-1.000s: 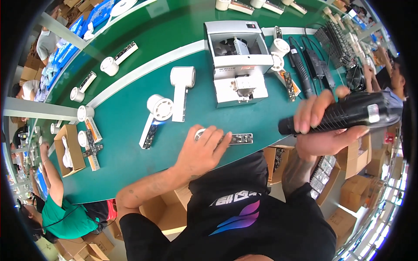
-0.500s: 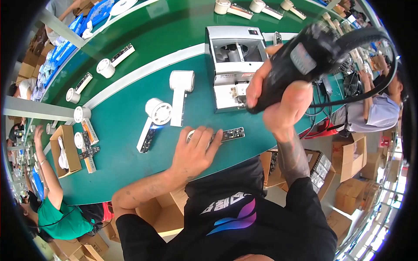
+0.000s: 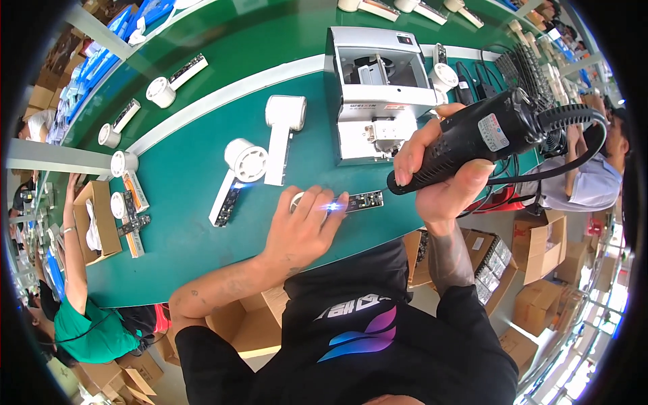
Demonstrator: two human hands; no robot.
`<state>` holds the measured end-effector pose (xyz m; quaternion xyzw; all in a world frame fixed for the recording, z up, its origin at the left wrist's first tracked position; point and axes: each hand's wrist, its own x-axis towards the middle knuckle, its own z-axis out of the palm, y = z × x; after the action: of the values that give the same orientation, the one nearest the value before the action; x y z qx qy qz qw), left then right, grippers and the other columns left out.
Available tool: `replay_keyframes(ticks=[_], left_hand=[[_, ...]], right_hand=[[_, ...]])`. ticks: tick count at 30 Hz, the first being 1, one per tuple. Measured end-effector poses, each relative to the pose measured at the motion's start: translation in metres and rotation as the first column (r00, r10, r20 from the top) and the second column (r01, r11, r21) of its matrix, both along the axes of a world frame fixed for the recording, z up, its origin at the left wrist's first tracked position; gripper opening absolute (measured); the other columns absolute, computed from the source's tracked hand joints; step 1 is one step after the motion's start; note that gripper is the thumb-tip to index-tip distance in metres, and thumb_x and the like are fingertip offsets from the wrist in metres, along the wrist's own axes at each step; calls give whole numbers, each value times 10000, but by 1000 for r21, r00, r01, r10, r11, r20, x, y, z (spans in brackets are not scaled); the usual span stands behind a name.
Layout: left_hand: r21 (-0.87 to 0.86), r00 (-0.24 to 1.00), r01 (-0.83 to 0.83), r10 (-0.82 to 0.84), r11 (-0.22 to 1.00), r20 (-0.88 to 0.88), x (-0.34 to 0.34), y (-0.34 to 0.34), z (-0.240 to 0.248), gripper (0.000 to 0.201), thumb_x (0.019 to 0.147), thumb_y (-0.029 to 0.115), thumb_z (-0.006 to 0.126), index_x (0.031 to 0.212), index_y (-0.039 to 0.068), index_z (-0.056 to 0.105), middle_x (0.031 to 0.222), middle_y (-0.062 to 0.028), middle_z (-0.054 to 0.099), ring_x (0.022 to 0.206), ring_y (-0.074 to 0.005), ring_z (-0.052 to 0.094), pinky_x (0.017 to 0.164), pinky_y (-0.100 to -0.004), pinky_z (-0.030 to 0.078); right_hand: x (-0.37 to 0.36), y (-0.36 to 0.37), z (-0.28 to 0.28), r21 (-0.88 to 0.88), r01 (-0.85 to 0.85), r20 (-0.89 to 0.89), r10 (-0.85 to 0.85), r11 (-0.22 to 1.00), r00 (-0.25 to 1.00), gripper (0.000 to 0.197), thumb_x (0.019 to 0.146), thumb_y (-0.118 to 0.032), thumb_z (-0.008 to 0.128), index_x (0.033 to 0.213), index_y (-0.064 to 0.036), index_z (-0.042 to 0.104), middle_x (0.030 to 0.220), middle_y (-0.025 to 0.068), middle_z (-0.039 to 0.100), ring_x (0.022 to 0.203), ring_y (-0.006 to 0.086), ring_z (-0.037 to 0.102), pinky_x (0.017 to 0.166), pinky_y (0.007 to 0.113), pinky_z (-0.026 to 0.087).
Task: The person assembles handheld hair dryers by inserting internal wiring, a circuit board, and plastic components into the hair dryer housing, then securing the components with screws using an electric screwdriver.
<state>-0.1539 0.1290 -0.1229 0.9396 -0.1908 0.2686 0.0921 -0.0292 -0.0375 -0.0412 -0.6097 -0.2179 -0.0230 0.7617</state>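
Note:
My right hand (image 3: 453, 192) is closed around a black electric screwdriver (image 3: 466, 145) with a coiled cable. Its tip end points left, close to the right end of a long circuit board (image 3: 366, 200); whether it touches is too small to tell. The board belongs to a white handheld fan, mostly hidden under my left hand (image 3: 300, 226), whose fingers hold it down on the table. A bright bluish light shines beside those fingers. Left of that hand lies a white fan (image 3: 246, 160) with its handle's board exposed. Behind it another white fan (image 3: 287, 113) lies on the green mat.
A silver box-shaped machine (image 3: 385, 98) stands beyond my hands. Several more fans (image 3: 160, 92) lie on the far green belt. At the left is an open cardboard box (image 3: 101, 223). Cables (image 3: 506, 169) run at the right; co-workers sit on both sides.
The screwdriver and my right hand have moved slightly right and down, uncovering more of the silver machine. A bright light now shows beside my left fingers, which still hold the fan.

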Motion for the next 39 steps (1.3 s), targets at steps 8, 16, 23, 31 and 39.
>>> replay_keyframes(ticks=[8,16,23,31,39], left_hand=[[1,1000,15,-15,1000,-3,1,2,3,393,831,177,793,1190,42,708,1037,-99,612,996,-260,620,833,-450,481],[18,1000,18,-17,1000,-2,-1,1,0,400,833,188,791,1195,43,702,1040,-100,613,1000,-256,620,836,-456,477],[7,1000,12,-12,1000,1,2,1,3,416,842,192,787,1219,48,687,1058,-97,609,1006,-257,610,835,-450,480],[0,1000,5,-5,1000,-15,1,0,3,409,838,190,785,1212,50,694,1055,-101,612,1009,-262,613,838,-452,478],[8,1000,-1,1,1000,-4,0,2,1,397,846,193,776,1208,49,696,1060,-109,617,1020,-266,618,843,-461,476]], right_hand=[[-1,-2,-9,8,-39,27,39,999,999,936,826,-888,512,1267,-67,428,662,46,465,467,144,462,443,294,415],[-7,-6,-12,95,-106,65,101,990,993,945,828,-900,473,1268,-64,435,670,44,464,470,138,448,435,299,410],[22,11,38,148,-12,200,-19,989,980,1018,870,-888,416,1326,23,397,680,67,516,485,169,503,439,310,445],[20,13,26,-53,-36,186,46,998,982,921,921,-769,522,1305,62,414,689,101,548,494,174,526,457,302,443],[-12,-11,3,60,-78,-38,80,995,996,988,869,-893,398,1368,-41,368,692,52,461,479,145,444,455,300,417]])
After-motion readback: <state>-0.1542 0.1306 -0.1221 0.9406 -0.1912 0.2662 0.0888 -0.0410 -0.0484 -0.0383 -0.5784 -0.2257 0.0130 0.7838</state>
